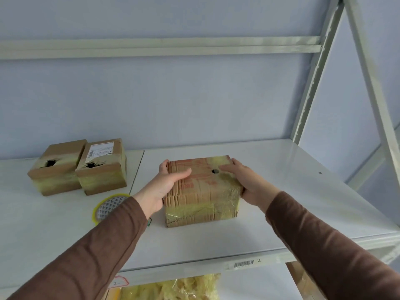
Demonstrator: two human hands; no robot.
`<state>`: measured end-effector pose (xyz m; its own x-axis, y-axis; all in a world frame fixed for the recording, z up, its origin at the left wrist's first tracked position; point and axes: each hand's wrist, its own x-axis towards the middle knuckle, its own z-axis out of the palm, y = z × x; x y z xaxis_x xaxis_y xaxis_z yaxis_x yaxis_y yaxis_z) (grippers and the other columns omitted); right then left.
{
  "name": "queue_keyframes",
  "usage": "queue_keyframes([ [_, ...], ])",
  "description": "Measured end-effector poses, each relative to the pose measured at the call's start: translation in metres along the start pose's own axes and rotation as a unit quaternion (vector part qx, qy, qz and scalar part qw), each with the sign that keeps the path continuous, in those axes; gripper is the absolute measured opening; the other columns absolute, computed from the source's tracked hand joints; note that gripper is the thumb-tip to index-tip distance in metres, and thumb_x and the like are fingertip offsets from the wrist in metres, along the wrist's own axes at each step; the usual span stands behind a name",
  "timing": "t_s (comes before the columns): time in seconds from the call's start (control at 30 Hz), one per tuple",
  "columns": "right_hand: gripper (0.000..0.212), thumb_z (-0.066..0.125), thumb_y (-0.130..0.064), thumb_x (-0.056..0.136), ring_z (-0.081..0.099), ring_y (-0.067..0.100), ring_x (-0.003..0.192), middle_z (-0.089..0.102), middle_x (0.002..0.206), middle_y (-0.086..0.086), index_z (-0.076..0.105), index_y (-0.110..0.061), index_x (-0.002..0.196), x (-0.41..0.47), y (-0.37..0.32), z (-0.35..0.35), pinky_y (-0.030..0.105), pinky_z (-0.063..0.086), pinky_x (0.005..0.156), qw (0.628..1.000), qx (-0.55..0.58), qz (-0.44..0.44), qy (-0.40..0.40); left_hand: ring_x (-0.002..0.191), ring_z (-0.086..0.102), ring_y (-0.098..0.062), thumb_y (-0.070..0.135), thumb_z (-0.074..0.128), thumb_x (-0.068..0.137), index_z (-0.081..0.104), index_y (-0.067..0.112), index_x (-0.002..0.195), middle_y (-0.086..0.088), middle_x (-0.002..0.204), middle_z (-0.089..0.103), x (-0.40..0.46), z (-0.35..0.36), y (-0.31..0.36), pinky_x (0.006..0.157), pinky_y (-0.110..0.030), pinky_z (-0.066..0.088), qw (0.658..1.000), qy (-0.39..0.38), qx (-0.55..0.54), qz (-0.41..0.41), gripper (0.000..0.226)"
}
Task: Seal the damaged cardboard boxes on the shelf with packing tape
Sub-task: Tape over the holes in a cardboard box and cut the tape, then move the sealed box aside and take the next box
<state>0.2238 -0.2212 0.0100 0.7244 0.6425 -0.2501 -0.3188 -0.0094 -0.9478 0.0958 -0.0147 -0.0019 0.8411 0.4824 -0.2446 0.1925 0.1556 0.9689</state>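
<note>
A creased cardboard box (201, 191) with red print, yellowish tape and a small round hole in its top stands in the middle of the white shelf (281, 191). My left hand (164, 185) grips its left side, thumb lying across the top. My right hand (246, 180) grips its right side, fingers over the top near the hole. Two smaller boxes stand at the back left, each with a torn hole in its top: a plain one (56, 167) and one with a white label (101, 165). A yellow-rimmed roll of packing tape (106, 206) lies flat beside my left forearm, partly hidden.
The shelf's metal uprights (311, 83) rise at the right, with a cross beam (160, 47) above. A barcode label (243, 264) is on the front edge. Yellowish wrapped goods (171, 289) lie on the level below.
</note>
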Motion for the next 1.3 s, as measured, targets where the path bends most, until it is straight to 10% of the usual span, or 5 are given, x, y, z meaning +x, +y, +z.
queue_keyframes([
  [0.37,0.055,0.074,-0.010,0.090,0.073,0.012,0.093,0.061,0.128,0.001,0.047,-0.030,0.133,-0.011,-0.003,0.011,0.033,0.061,0.065,0.990,-0.002,-0.118,0.080,0.117,0.065,-0.017,0.058,0.082,0.076,0.031,0.042,0.139,0.002,0.134,0.058,0.001,0.004,0.015,0.098,-0.045,0.055,0.994,-0.018,0.066,0.088,0.082],
  [0.57,0.044,0.066,-0.020,0.082,0.035,0.016,0.127,0.042,0.137,-0.004,0.047,-0.026,0.121,-0.047,0.026,0.049,0.025,0.030,0.110,0.802,-0.296,-0.472,0.215,0.141,0.037,-0.010,0.086,0.058,0.076,0.019,0.046,0.156,0.016,0.155,0.034,0.020,-0.001,0.048,0.121,-0.038,0.028,0.989,-0.052,0.072,0.114,0.098],
  [0.83,0.028,0.064,-0.038,0.093,0.040,0.015,0.122,0.052,0.129,-0.016,0.063,-0.039,0.121,-0.067,0.068,0.068,0.035,0.034,0.102,0.782,-0.357,-0.454,0.234,0.153,0.024,-0.010,0.053,0.060,0.099,-0.005,0.047,0.161,0.009,0.171,0.012,0.026,-0.006,0.025,0.120,-0.034,0.023,0.996,-0.035,0.025,0.079,0.089],
  [1.07,0.035,0.050,-0.051,0.104,0.057,0.007,0.120,0.064,0.123,-0.016,0.063,-0.029,0.127,-0.043,0.000,0.034,0.022,0.038,0.089,0.974,-0.106,-0.143,0.143,0.122,0.061,-0.008,0.049,0.080,0.075,0.042,0.032,0.154,0.013,0.136,0.064,-0.037,0.016,0.013,0.097,-0.053,0.051,0.988,-0.043,-0.142,-0.041,0.090],
  [1.3,0.040,0.043,-0.054,0.103,0.067,0.003,0.116,0.073,0.123,-0.014,0.069,-0.037,0.128,-0.052,0.016,0.062,0.021,0.052,0.092,0.970,-0.103,-0.217,0.027,0.116,0.067,-0.031,0.053,0.065,0.093,0.069,0.016,0.126,-0.013,0.123,0.073,-0.044,0.009,0.002,0.098,-0.054,0.054,0.969,-0.067,-0.217,-0.101,0.049],
])
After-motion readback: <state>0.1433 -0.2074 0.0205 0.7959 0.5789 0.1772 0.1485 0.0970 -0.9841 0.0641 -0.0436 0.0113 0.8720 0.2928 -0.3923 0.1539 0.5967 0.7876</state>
